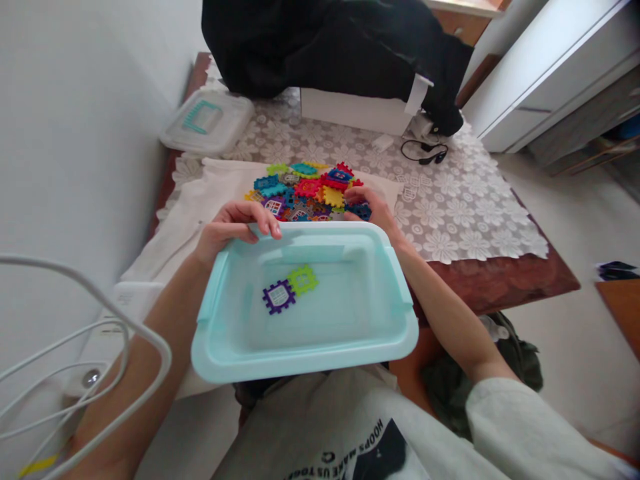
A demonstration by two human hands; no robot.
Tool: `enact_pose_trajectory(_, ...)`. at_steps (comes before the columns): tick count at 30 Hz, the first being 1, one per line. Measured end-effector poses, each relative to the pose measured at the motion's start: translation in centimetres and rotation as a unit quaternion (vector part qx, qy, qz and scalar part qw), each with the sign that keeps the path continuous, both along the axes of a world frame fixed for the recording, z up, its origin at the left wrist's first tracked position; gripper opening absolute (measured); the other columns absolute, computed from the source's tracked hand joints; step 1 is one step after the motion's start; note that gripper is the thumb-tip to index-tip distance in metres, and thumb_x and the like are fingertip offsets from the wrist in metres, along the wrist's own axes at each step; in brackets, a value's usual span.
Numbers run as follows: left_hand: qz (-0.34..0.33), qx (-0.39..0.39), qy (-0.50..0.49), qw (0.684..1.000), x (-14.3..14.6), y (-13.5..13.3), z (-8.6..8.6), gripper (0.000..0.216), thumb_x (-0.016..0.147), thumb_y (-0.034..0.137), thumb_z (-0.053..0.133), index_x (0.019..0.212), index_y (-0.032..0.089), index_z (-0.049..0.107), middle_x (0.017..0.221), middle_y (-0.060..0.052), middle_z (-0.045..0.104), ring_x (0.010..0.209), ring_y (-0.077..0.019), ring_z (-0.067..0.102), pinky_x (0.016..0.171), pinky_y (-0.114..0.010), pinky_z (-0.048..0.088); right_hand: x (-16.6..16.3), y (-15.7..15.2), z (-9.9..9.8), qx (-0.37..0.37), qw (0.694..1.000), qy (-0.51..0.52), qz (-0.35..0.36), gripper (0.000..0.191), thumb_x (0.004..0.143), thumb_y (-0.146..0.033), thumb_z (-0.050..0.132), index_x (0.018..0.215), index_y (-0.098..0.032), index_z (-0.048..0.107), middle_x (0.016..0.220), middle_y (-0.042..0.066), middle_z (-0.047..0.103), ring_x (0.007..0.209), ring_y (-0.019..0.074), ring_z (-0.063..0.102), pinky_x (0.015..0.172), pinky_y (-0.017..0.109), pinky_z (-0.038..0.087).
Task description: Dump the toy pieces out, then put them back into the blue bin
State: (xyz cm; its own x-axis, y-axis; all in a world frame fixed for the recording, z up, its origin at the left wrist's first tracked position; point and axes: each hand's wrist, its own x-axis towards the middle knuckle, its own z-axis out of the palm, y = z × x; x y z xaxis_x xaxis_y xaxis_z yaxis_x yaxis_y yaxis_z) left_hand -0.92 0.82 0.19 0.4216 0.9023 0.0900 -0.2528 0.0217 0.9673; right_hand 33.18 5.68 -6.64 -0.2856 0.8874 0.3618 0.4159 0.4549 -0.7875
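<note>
A light teal plastic tub (305, 370) is tilted toward me in front of my body. My left hand (237, 227) is closed over its far left rim. Inside the tub lie a purple-and-white building tile (279, 297) and a lime green building tile (303, 280), edges touching. Behind the far rim is a heap of colourful notched building tiles (307, 190). At the heap's right side, my right hand (373, 207) has its fingers and thumb apart, beside a dark blue tile (359, 212). The tub's rim hides the near part of the heap.
The heap rests on a white cloth (220, 180) over a lace-covered table (460, 213). A clear lid (207, 123) lies at the back left. Black fabric (340, 47) covers a white box (355, 110). Black earphones (425, 152) lie at the back right; white cables (125, 327) loop at left.
</note>
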Motion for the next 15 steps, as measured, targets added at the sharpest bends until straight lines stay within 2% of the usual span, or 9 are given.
enact_pose_trajectory(2, 0.0, 0.0, -0.002, 1.0, -0.01, 0.0, 0.01, 0.01, 0.065, 0.018, 0.09, 0.066, 0.017, 0.08, 0.072, -0.009, 0.08, 0.076, -0.0233, 0.076, 0.076, -0.031, 0.06, -0.07, -0.2, -0.05, 0.021, 0.999, -0.027, 0.017, 0.056, 0.096, -0.05, 0.081, 0.149, -0.033, 0.073, 0.155, 0.009, 0.073, 0.143, 0.0347, 0.067, 0.13, 0.057, 0.045)
enact_pose_trajectory(3, -0.001, 0.0, -0.003, 1.0, -0.01, -0.01, 0.03, 0.009, 0.065, 0.018, 0.09, 0.066, 0.017, 0.081, 0.073, -0.009, 0.08, 0.076, -0.0232, 0.076, 0.076, -0.031, 0.06, -0.09, -0.25, -0.12, 0.029, 0.998, -0.047, 0.032, 0.055, 0.098, -0.051, 0.08, 0.151, -0.035, 0.073, 0.163, 0.008, 0.068, 0.151, 0.0358, 0.061, 0.134, 0.058, 0.038)
enact_pose_trajectory(5, -0.001, 0.001, -0.006, 1.0, 0.02, -0.05, 0.08, 0.008, 0.065, 0.017, 0.089, 0.067, 0.018, 0.082, 0.073, -0.009, 0.081, 0.075, -0.0232, 0.075, 0.075, -0.031, 0.06, -0.13, -0.3, -0.31, 0.03, 0.994, -0.084, 0.058, 0.042, 0.102, -0.052, 0.077, 0.142, -0.038, 0.079, 0.166, 0.006, 0.066, 0.158, 0.0362, 0.055, 0.138, 0.059, 0.033)
enact_pose_trajectory(7, -0.003, -0.001, -0.009, 1.0, 0.05, -0.1, 0.12, 0.007, 0.065, 0.016, 0.088, 0.067, 0.018, 0.082, 0.074, -0.008, 0.082, 0.075, -0.023, 0.075, 0.075, -0.031, 0.06, -0.2, -0.32, -0.41, 0.028, 0.992, -0.093, 0.075, 0.03, 0.104, -0.05, 0.075, 0.13, -0.037, 0.084, 0.157, 0.006, 0.073, 0.154, 0.0343, 0.059, 0.136, 0.056, 0.037)
enact_pose_trajectory(10, -0.005, -0.004, -0.009, 1.0, 0.06, -0.15, 0.09, 0.006, 0.065, 0.015, 0.087, 0.067, 0.018, 0.082, 0.075, -0.009, 0.081, 0.077, -0.0222, 0.076, 0.076, -0.03, 0.06, -0.4, -0.51, -0.23, 0.038, 0.994, -0.062, 0.077, 0.026, 0.106, -0.046, 0.071, 0.125, -0.034, 0.084, 0.138, 0.008, 0.08, 0.138, 0.0311, 0.069, 0.127, 0.051, 0.047)
enact_pose_trajectory(15, 0.011, -0.002, 0.01, 1.0, -0.03, -0.08, -0.03, 0.008, 0.065, 0.018, 0.088, 0.065, 0.019, 0.08, 0.073, -0.009, 0.08, 0.077, -0.0246, 0.076, 0.076, -0.032, 0.062, -1.0, -1.08, 0.53, 0.022, 0.999, 0.004, 0.023, 0.022, 0.099, -0.051, 0.078, 0.102, -0.03, 0.082, 0.113, 0.007, 0.079, 0.112, 0.0283, 0.072, 0.107, 0.046, 0.057)
